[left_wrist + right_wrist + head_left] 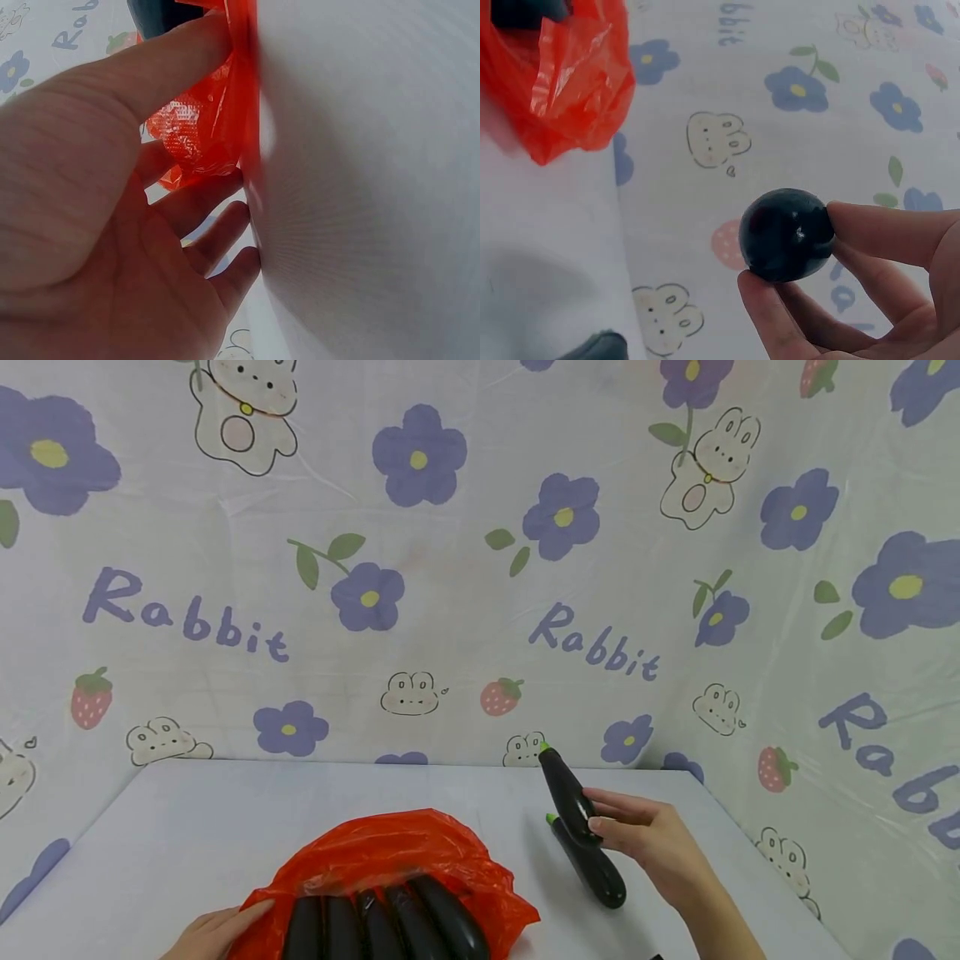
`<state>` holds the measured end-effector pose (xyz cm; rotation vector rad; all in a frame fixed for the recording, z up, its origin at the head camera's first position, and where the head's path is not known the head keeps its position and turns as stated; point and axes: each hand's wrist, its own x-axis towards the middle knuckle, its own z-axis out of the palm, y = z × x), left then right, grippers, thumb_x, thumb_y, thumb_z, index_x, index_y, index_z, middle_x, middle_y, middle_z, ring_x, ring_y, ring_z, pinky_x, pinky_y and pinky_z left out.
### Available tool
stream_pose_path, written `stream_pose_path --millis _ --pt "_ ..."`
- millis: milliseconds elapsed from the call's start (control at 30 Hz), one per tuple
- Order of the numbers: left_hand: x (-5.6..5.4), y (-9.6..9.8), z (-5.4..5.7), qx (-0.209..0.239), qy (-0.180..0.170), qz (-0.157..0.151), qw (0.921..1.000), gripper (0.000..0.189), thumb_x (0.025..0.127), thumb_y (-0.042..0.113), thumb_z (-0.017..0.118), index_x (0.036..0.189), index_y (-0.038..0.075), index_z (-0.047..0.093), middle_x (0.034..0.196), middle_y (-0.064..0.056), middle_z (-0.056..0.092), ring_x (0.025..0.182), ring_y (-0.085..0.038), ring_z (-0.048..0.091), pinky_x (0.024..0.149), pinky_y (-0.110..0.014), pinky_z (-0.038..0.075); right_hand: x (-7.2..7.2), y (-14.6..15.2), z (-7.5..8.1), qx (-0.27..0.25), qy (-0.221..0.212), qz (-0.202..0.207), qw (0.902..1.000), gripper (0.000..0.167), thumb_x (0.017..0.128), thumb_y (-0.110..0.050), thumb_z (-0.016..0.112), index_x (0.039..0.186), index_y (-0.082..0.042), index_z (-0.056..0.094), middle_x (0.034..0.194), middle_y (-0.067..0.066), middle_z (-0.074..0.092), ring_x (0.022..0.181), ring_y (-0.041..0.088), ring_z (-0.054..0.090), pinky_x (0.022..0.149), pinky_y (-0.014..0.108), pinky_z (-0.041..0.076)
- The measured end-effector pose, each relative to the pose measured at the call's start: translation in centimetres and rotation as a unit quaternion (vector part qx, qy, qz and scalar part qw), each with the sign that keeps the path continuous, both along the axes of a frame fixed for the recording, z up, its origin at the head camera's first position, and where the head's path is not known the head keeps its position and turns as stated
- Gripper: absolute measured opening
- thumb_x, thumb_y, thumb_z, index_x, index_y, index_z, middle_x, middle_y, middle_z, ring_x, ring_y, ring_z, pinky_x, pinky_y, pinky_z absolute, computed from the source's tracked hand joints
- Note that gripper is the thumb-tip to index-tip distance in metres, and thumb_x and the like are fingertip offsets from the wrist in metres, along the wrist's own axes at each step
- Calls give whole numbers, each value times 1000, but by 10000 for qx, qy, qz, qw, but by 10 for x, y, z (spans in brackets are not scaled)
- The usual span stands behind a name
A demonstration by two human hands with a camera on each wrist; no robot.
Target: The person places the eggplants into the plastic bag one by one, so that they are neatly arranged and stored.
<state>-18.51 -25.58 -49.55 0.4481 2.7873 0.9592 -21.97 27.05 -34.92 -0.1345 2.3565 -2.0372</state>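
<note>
With thumb and fingertips, my right hand [652, 835] pinches a long, glossy black eggplant [566, 793] with a green stem tip. In the right wrist view that eggplant [787, 235] shows end-on. A second eggplant [596, 868] lies on the table just beneath it. At the front, a red plastic bag [390, 831] is spread with several eggplants [453, 914] side by side in its mouth. My left hand [221, 931] rests against the bag's left side. In the left wrist view its thumb touches the red plastic [199, 127], and its loosely extended fingertips meet the white surface.
The white table [247, 810] carries the bag and the loose eggplant. Behind it and to the right hangs a pale curtain [450, 635] printed with rabbits, flowers and strawberries. A small dark object [657, 957] shows at the bottom edge, too cut off to identify.
</note>
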Motion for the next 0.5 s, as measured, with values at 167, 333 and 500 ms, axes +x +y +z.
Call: stream_pose_path --millis 167,333,500 --pt "4 3 2 -48 35 189 9998 87 76 45 81 142 1 47 123 -13 59 112 -43 48 82 -64 49 2 -8 1 107 -12 48 9999 46 85 -8 76 130 -6 65 124 17 64 104 29 65 91 36 52" --pt "5 3 0 -29 141 181 9997 88 75 44 82 142 0 47 122 -13 60 111 -43 48 81 -63 50 5 -15 2 277 -139 85 9995 45 86 -13 76 130 -9 66 127 15 62 106 30 64 92 41 52" --pt "3 1 -1 -3 237 -8 9997 84 77 41 81 140 -3 47 121 -16 59 109 -45 49 80 -64 49 11 -22 3 297 -187 282 9990 45 86 -14 77 130 -9 66 123 16 64 104 30 65 90 40 53"
